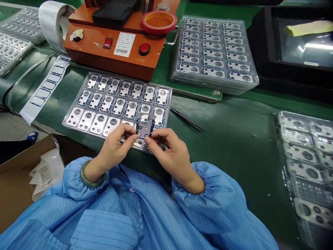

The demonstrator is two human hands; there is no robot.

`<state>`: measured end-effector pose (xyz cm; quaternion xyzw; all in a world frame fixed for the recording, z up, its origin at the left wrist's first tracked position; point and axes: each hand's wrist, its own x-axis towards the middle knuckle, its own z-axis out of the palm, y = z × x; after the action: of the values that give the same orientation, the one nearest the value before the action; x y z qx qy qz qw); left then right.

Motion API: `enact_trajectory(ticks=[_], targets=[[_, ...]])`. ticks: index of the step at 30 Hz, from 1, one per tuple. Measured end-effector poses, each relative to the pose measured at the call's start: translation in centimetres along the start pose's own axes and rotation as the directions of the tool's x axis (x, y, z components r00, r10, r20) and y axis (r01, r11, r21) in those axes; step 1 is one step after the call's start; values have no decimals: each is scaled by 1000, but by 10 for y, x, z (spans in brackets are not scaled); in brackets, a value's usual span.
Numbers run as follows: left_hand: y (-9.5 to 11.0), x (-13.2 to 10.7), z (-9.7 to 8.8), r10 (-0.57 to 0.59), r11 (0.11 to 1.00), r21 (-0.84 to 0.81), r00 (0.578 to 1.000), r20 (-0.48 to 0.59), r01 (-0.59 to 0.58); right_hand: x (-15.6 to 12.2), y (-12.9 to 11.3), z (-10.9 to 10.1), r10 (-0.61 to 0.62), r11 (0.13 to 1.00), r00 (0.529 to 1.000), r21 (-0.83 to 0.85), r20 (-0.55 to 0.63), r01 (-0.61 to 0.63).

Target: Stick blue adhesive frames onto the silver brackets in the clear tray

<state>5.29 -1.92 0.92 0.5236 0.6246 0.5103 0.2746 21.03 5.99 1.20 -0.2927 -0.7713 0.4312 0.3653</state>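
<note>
Between them, my left hand (pixel 118 142) and my right hand (pixel 169 147) pinch a small metal plate (pixel 144 129) by its lower edges, thumbs towards me. Dark blue strips run along the plate's sides, and round holes show in it. Just beneath lies a clear plastic tray (pixel 90 133) filled with rows of similar silver plates. Those in the two far rows have blue edging, while the near row looks plain silver. Part of the near row's right end is hidden by my hands and the held plate.
Black tweezers (pixel 187 120) lie right of the tray. Behind stands an orange machine (pixel 104 59) with a red tape roll (pixel 159 23) on top. A label roll (pixel 52 26) trails a strip of blue frames (pixel 49 83). Stacked trays (pixel 213 52) stand far right; a cardboard box (pixel 20 163) sits lower left.
</note>
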Motion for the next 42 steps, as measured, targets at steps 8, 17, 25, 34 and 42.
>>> enact_trajectory(ticks=[8, 17, 25, 34, 42], targets=[[-2, -3, 11, -7, 988, -153, 996, -87, -6, 0, 0, -4, 12, 1000, 1000, -16, -13, -12], [3, -1, 10, -2, 963, -270, 998, -63, -15, -2, -2, -4, 5, 1000, 1000, 6, -27, -5], [5, -1, 11, -90, 967, -246, 993, -80, 68, -2, -3, -4, 22, 1000, 1000, -5, -8, -22], [8, -2, 14, -91, 963, -262, 991, -100, 62, 1, -3, -4, -66, 998, 998, 0, -7, 66], [9, -5, 10, -78, 969, -242, 991, -110, 50, 1, 0, -2, -118, 993, 993, 5, 4, 118]])
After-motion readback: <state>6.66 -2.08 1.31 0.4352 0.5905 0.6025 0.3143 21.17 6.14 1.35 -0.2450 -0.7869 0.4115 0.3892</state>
